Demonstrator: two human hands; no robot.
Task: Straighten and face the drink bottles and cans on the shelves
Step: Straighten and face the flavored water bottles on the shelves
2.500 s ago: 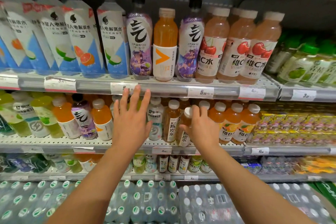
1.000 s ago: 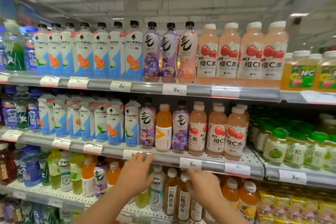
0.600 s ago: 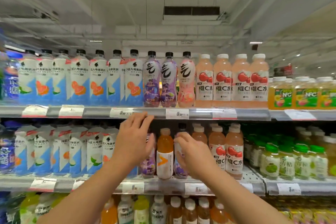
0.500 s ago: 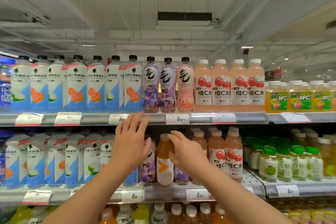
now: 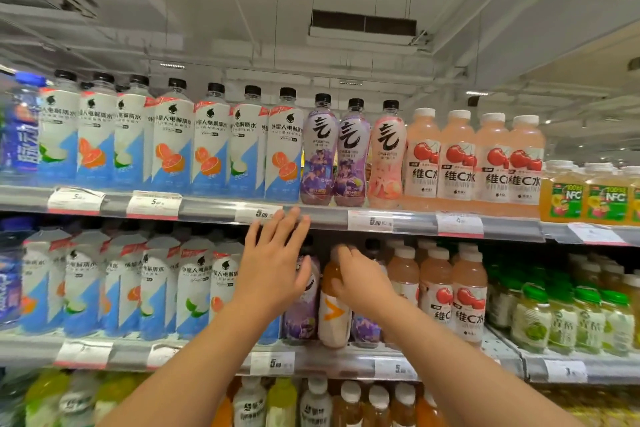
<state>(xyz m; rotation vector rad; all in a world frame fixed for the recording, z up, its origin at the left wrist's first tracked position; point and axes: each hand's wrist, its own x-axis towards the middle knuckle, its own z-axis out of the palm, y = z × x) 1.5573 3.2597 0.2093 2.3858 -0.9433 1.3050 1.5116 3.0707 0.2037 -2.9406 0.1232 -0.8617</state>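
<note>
An orange bottle [image 5: 333, 314] with a white label stands on the middle shelf between two purple bottles [image 5: 300, 315]. My right hand [image 5: 360, 279] is closed around its neck and cap. My left hand [image 5: 273, 262] is spread flat with fingers apart in front of the left purple bottle and a blue-and-white carton [image 5: 223, 284], its fingertips reaching the upper shelf rail [image 5: 325, 217]. Pink cherry bottles [image 5: 467, 302] stand to the right of my right hand.
The top shelf holds a row of blue-and-white cartons [image 5: 173, 146], purple and pink bottles [image 5: 351, 152], cherry bottles [image 5: 457, 156] and yellow juice [image 5: 561, 194]. Green-capped bottles [image 5: 561, 315] fill the right of the middle shelf. More bottles [image 5: 315, 402] stand on the shelf below.
My view has tilted up from the lower shelf to the middle and top shelves. Both hands rose to the middle shelf, and my right hand has closed on the orange bottle's neck.
</note>
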